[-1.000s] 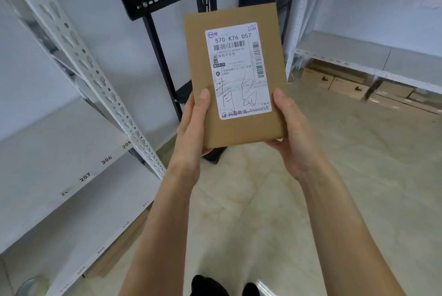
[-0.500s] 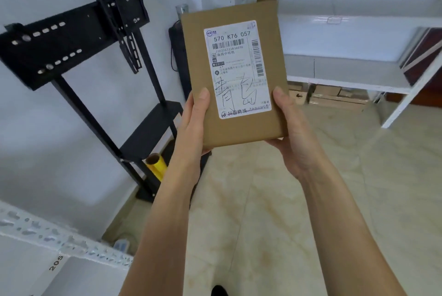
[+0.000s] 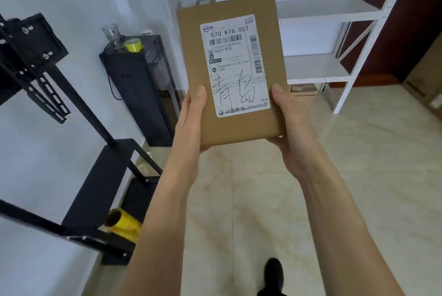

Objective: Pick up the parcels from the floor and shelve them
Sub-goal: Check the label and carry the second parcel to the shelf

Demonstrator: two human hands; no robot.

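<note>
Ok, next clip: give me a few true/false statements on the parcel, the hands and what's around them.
1. Both hands hold the parcel by its lower corners. True: left hand, right hand.
2. The parcel's label faces away from the camera. False: the white label faces the camera.
3. The parcel already lies on the white shelf. False: it is held in the air in front of the white shelf.
4. A yellow tape roll sits on the black cabinet. True.
</note>
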